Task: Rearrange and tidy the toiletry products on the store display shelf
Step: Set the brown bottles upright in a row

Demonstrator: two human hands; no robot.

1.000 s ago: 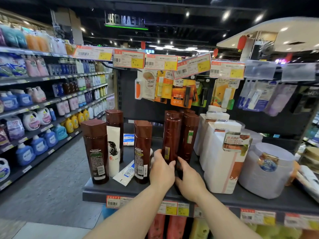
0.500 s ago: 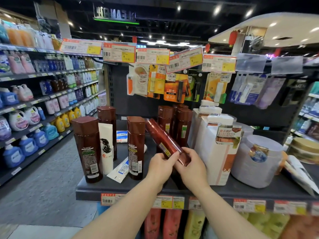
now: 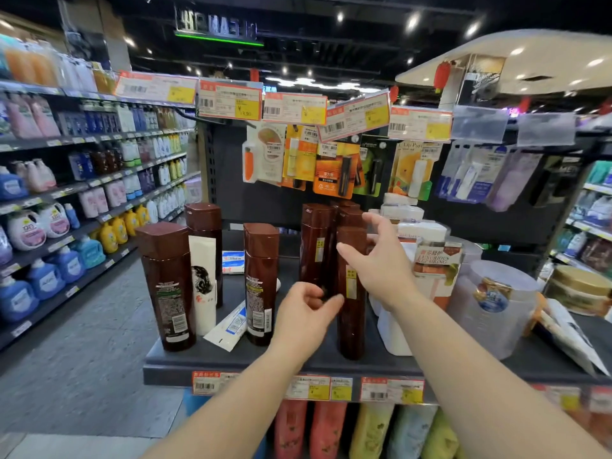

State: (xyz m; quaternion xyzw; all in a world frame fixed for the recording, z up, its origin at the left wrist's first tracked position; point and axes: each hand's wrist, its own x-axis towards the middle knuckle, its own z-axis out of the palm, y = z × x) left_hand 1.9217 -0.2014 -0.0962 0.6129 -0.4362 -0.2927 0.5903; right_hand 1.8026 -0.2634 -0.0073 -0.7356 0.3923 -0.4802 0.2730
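Note:
A dark grey display shelf (image 3: 231,357) carries several tall brown bottles. One brown bottle (image 3: 351,326) stands upright near the front edge, right of centre. My left hand (image 3: 306,314) is just left of it, fingers loosely curled, thumb tip touching its side and not wrapped around it. My right hand (image 3: 381,260) hovers by the bottle's top with fingers spread, holding nothing. More brown bottles stand behind it (image 3: 316,246), at the centre (image 3: 261,286) and at the left (image 3: 167,286). A white tube (image 3: 203,283) stands at the left, and another tube (image 3: 228,323) lies slanted.
White boxes (image 3: 430,270) and a clear round tub (image 3: 493,303) crowd the shelf's right side. Carded lip products (image 3: 334,170) hang above on pegs under price tags. An aisle shelf of detergent bottles (image 3: 49,226) runs along the left, with open floor between.
The brown bottle that both hands held tilted half a second ago now stands upright at the shelf's front. My right hand has let go and lifted, and my left hand has loosened.

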